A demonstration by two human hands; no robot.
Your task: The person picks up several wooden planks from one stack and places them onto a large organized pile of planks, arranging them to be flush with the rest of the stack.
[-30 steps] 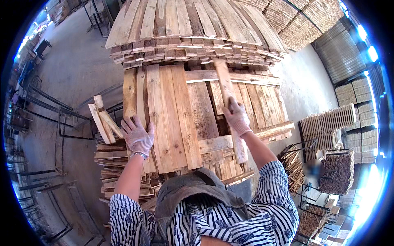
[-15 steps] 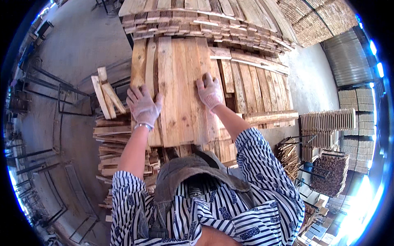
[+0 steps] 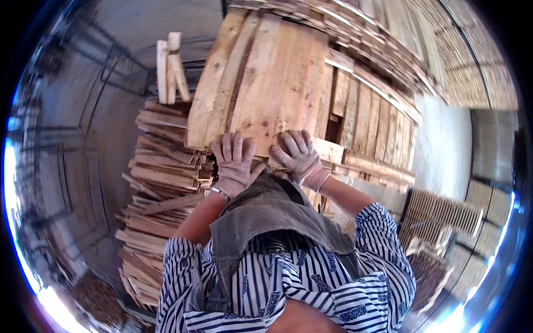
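Wooden boards (image 3: 277, 83) lie side by side in front of me, with their near ends close to my body. My left hand (image 3: 236, 164), in a pale knitted glove, rests with fingers stretched over the near end of the boards on the left. Against the same near edge, farther right, my gloved right hand (image 3: 301, 158) lies with its fingers apart and its palm toward the board ends. Neither hand is wrapped around a board. The grey apron (image 3: 272, 205) I wear reaches up between my wrists and hides what is under them.
On the left rises a rough stack of offcut boards (image 3: 161, 172), with a few short upright pieces (image 3: 172, 72) behind it. A layered plank stack (image 3: 383, 33) stands at the far side. More boards (image 3: 372, 116) lie to the right, and slatted bundles (image 3: 438, 216) stand beyond.
Both hands have come back toward my body, from the middle of the boards to their near ends. The view has turned, so the boards now slant.
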